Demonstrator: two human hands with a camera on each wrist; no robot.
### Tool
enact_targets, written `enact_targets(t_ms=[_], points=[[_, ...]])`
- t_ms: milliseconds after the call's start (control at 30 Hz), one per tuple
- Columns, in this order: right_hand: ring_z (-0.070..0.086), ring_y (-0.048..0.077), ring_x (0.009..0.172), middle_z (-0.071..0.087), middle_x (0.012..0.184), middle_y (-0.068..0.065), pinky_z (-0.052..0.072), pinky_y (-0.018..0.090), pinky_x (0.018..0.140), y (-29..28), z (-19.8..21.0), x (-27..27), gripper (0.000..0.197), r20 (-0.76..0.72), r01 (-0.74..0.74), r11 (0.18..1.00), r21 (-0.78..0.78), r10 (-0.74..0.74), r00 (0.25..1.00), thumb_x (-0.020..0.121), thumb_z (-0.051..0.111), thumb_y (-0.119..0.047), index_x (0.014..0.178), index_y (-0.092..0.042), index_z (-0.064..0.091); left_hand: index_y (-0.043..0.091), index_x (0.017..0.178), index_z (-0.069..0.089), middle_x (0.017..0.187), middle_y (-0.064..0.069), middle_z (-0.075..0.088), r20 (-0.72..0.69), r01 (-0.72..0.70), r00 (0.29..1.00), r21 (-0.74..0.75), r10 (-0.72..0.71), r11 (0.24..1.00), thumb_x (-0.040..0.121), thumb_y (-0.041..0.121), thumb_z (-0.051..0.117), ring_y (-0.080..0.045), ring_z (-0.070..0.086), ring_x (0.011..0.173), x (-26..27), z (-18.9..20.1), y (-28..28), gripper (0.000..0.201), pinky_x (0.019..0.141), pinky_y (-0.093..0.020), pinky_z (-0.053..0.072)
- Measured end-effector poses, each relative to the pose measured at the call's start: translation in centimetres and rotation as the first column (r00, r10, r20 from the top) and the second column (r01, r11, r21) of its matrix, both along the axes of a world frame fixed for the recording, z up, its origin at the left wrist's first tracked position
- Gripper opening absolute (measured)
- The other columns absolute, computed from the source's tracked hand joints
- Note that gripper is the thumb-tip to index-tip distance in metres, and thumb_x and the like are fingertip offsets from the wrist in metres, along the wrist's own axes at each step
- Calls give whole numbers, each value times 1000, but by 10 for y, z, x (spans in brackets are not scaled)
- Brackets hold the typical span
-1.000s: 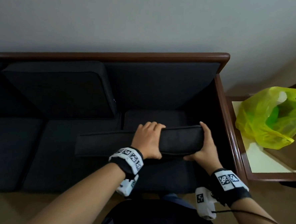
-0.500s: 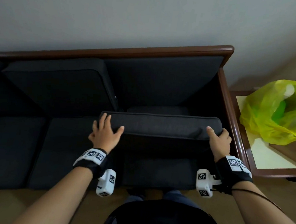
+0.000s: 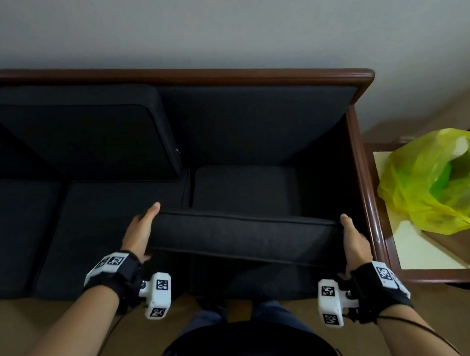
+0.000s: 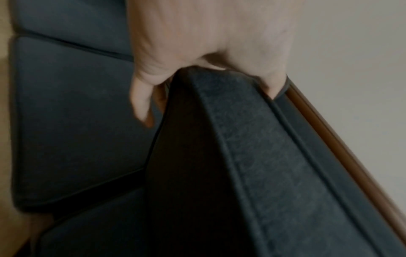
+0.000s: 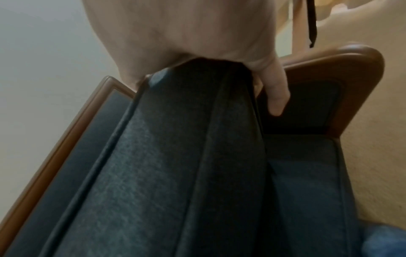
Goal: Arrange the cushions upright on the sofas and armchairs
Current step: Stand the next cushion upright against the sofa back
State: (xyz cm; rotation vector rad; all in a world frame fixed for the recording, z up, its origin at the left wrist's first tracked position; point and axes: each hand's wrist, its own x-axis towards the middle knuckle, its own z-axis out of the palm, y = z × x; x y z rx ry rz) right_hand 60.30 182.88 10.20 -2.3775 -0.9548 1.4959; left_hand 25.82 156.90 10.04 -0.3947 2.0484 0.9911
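Observation:
A dark grey cushion (image 3: 245,237) is held up on edge above the right seat of the dark sofa (image 3: 115,225), its long side running left to right. My left hand (image 3: 139,234) grips its left end and my right hand (image 3: 353,245) grips its right end, thumbs and fingers on opposite faces. The wrist views show the same cushion (image 4: 252,147) (image 5: 175,156) clamped between thumb and fingers. Another dark cushion (image 3: 82,132) leans upright against the sofa back on the left.
The sofa has a brown wooden frame (image 3: 361,169) along its back and right arm. A side table (image 3: 429,261) stands to the right with a yellow-green plastic bag (image 3: 434,179) on it. Tan floor lies in front; my dark-clothed legs are close to the seat.
The cushion was lying lower across the seats and gripped near its right half; my left hand has slid to its left end, and both hands have turned it on edge and lifted it toward me.

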Motion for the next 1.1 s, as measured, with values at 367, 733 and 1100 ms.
enact_targets(t_ms=[367,733,1100], points=[[64,32,85,62,99,13,55,43,76,21,8,-6,55,-171,214,976,-35,-217,961,77,70,-29,124,-6,54,22,126,52,126,-10,55,59,-153,987,53,150,987,86,39,69,-30,55,105,-1,10,21,47,89,-55,50],[70,37,94,71,112,12,55,56,88,138,11,-32,80,-207,210,968,138,-179,962,42,73,-45,115,-13,67,20,133,49,125,-6,53,-27,-96,994,155,101,983,86,42,66,-28,55,110,-29,23,122,54,75,-48,53],[58,22,114,62,127,3,52,33,65,217,8,-76,70,-409,-17,993,121,65,910,60,75,-32,128,-21,61,28,155,31,152,-3,40,-141,-92,982,208,123,974,87,36,67,-29,41,137,-48,2,211,77,109,-48,41]])
